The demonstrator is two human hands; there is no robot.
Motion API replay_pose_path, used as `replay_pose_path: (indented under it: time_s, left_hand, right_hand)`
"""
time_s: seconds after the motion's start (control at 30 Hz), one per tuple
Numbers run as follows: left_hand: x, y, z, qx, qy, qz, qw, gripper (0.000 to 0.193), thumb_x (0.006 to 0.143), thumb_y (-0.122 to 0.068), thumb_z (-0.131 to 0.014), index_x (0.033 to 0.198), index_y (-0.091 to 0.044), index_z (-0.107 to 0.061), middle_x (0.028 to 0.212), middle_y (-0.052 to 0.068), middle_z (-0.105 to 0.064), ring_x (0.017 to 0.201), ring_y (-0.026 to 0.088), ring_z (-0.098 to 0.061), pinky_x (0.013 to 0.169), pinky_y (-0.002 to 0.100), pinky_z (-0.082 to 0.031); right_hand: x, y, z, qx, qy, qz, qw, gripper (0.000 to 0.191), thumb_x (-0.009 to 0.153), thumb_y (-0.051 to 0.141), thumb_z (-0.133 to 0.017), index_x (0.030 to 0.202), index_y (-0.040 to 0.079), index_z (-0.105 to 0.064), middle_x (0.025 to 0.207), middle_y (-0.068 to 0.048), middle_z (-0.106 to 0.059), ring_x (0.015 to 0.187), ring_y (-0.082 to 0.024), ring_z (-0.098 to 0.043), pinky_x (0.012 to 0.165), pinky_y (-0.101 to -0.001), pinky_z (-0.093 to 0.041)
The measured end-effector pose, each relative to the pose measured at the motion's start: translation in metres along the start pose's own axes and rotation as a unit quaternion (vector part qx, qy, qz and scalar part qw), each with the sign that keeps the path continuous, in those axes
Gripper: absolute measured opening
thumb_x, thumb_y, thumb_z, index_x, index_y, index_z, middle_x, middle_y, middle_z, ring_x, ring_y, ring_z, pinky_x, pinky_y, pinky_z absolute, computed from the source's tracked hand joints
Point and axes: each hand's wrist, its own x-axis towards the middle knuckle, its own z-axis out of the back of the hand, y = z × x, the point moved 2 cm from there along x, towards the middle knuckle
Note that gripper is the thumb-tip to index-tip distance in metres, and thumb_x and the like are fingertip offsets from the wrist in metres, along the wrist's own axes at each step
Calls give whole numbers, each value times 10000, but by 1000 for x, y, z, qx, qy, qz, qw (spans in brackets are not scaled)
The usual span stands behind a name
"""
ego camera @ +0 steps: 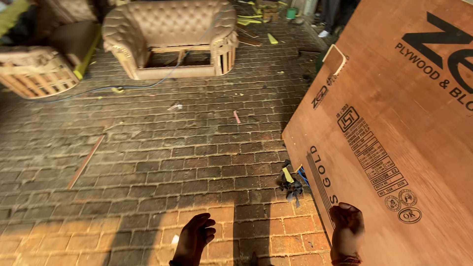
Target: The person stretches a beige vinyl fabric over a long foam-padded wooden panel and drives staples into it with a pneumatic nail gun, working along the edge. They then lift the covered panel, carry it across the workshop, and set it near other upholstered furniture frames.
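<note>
The plywood sheet (394,128) is the thing in hand: a big reddish-brown board with black printed marks, tilted on a slant to your right, its near lower corner coming down by your right hand (347,231). Your right hand is closed on that lower edge, fingers curled over the face, so it is holding the board. Your left hand (194,237) is off to the left of the sheet, not touching it, fingers loosely curled and half open, holding nothing, hanging over the brick paving (162,162). My read: you are mid-carry or mid-lift, one hand gripping, the other free; the next move likely calls for the left hand to come across to the sheet's left edge so the board does not swing. Long axis seems to run from your right hand up and away to the upper right, out of frame; the left edge slants up from near your right hand toward a pale handle-like piece (335,58) at its far end. Just left of your right hand, a dark scrap bundle with a yellow bit (289,184) lies on the bricks. Well ahead of both hands is a tufted sofa frame (172,37), a wooden chair frame (34,71) far left, and a blue cable (148,83) between them.
</note>
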Motion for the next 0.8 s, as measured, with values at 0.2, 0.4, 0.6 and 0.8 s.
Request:
replay_pose_path:
  time_s: [0.2, 0.4, 0.6, 0.8]
  left_hand:
    - [110, -43, -77, 14, 72, 39, 997, 338, 926, -239, -627, 1200, -42, -644, 950, 124, -716, 754, 255, -659, 676, 392, -510]
    - [227, -113, -126, -1, 62, 22, 998, 307, 910, -234, -620, 1130, -25, -663, 910, 139, -715, 739, 257, -657, 666, 394, -526]
    - [319, -200, -202, -53, 140, -62, 987, 162, 1034, -187, -643, 1103, -41, -636, 901, 59, -640, 789, 201, -629, 726, 372, -527]
    - [339, -215, -232, 13, 91, -42, 995, 273, 973, -197, -565, 1180, -31, -630, 971, 105, -714, 806, 214, -661, 767, 370, -545]
  right_hand:
    - [87, -55, -40, -47, -87, -68, 993, 318, 890, -15, -703, 1186, 31, -597, 992, -63, -679, 894, -164, -632, 773, -303, -498]
    - [220, -81, -133, -36, -102, -121, 987, 335, 869, 34, -702, 1180, 65, -583, 972, -16, -666, 865, -150, -632, 754, -320, -490]
    - [312, -72, -281, 52, 87, -68, 992, 252, 934, 66, -671, 1174, 45, -600, 948, -50, -655, 817, -156, -613, 768, -305, -528]
    - [295, -62, -324, -107, 238, -94, 961, 249, 932, 62, -661, 1178, 21, -659, 1052, -74, -723, 954, -142, -688, 829, -309, -546]
